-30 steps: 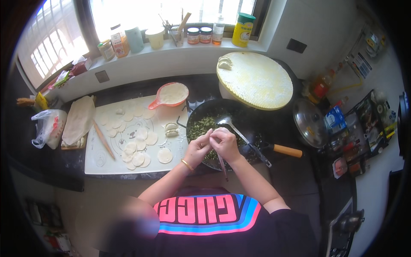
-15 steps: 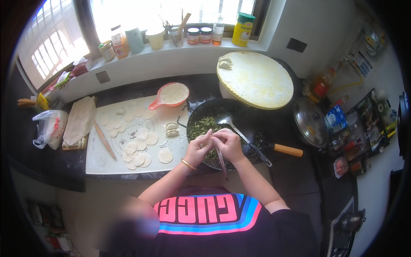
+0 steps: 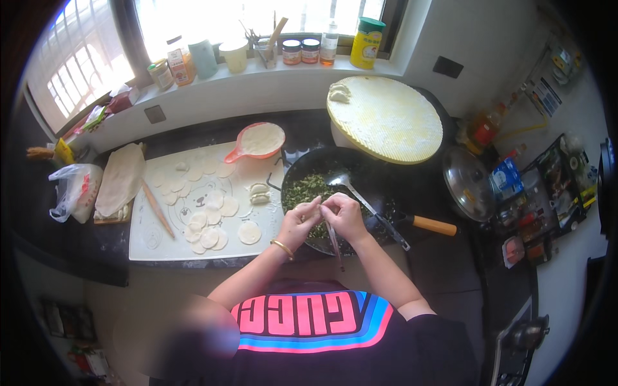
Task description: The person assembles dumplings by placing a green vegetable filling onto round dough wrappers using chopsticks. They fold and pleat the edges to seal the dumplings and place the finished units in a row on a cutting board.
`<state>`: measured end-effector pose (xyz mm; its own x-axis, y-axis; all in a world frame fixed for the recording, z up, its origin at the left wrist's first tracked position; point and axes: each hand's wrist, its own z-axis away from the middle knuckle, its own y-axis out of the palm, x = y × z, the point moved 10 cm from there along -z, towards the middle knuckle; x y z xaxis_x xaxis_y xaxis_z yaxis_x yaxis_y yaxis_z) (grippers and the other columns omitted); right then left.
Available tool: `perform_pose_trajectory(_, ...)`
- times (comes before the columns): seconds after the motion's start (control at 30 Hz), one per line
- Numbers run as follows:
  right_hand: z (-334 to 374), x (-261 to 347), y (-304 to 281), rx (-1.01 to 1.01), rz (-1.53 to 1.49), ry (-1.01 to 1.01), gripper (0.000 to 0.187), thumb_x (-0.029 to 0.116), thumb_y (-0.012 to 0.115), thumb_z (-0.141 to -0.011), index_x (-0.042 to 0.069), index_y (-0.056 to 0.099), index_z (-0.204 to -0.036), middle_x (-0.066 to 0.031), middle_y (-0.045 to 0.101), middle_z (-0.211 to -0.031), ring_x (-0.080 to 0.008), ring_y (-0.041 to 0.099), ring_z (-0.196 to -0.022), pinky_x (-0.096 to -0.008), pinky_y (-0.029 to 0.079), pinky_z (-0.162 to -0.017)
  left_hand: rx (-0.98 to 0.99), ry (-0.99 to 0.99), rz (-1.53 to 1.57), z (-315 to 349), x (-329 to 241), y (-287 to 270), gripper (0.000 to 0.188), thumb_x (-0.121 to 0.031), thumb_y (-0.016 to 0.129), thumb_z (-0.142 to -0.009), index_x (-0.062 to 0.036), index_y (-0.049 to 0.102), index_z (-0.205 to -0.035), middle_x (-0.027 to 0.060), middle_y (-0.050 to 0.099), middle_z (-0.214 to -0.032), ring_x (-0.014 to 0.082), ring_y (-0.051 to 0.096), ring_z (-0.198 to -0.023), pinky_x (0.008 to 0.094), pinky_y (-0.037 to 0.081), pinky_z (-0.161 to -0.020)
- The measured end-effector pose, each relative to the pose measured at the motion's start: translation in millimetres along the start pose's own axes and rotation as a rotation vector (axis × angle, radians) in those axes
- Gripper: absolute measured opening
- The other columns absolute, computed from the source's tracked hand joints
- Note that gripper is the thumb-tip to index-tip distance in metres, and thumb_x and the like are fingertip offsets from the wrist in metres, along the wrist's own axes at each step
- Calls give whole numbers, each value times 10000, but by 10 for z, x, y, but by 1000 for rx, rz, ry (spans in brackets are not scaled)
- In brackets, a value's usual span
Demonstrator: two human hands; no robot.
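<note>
Over the near side of a black wok [image 3: 402, 174], my left hand [image 3: 296, 225] and my right hand [image 3: 344, 216] meet with fingertips together. A pale dumpling [image 3: 316, 214], mostly hidden by the fingers, is cradled in my left hand, and the right fingers pinch at its edge. Chopsticks [image 3: 335, 244] hang down from my right hand toward the counter's front edge. Chopped green filling [image 3: 308, 186] lies in the wok beyond my hands. A metal spoon [image 3: 360, 198] rests in it, its dark handle leaning over the near rim.
Left of the wok, a white mat [image 3: 145, 215] bears round wrappers [image 3: 209, 238], a few dumplings [image 3: 259, 193] and a rolling pin [image 3: 158, 209]. An orange bowl of flour [image 3: 261, 140] stands behind. A floured round tray [image 3: 393, 122] sits back right. The wok's wooden handle [image 3: 434, 225] points right.
The right fingers have shifted very slightly along the dumpling's edge. Both hands stay in the same place over the wok, and the things around them have not moved.
</note>
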<state>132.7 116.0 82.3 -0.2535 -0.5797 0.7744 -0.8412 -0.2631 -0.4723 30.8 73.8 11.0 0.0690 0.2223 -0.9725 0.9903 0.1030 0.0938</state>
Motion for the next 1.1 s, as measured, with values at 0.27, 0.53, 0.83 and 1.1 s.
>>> perform_pose_trajectory(0.27, 31, -135, 7, -22, -52, 65, 49, 32, 622, -723, -15, 613, -714, -78, 575, -688, -135, 565, -602, -259, 438, -534, 14, -211, 150, 36, 109, 8, 446, -44, 571, -846, -41, 462, -1278, 7, 598, -958, 52, 537, -792, 197, 449, -669)
perform_pose_trajectory(0.53, -32, -88, 136, -39, 116, -8, 90, 63, 632, -713, -13, 605, -674, -92, 571, -654, -169, 556, -579, -277, 433, -519, 80, -268, 244, 64, 176, 38, 448, -79, 570, -853, -19, 450, -1280, 25, 600, -967, 70, 554, -807, 202, 449, -713)
perform_pose_trajectory(0.83, 176, -353, 191, -16, 51, 190, 115, 84, 652, -768, 0, 664, -846, -74, 624, -728, -121, 577, -630, -250, 451, -581, -186, -493, 287, 407, 845, -983, 377, -85, 666, -771, -42, 503, -1108, 92, 607, -976, 149, 598, -875, 280, 500, -753)
perform_pose_trajectory(1.1, 380, -541, 411, 143, 89, 316, 126, 110, 657, -755, 7, 663, -827, -98, 609, -737, -178, 565, -613, -290, 455, -590, 183, -197, -804, -227, 1360, -1585, 256, -12, 663, -633, -53, 621, -882, 116, 617, -929, 268, 591, -912, 358, 473, -787)
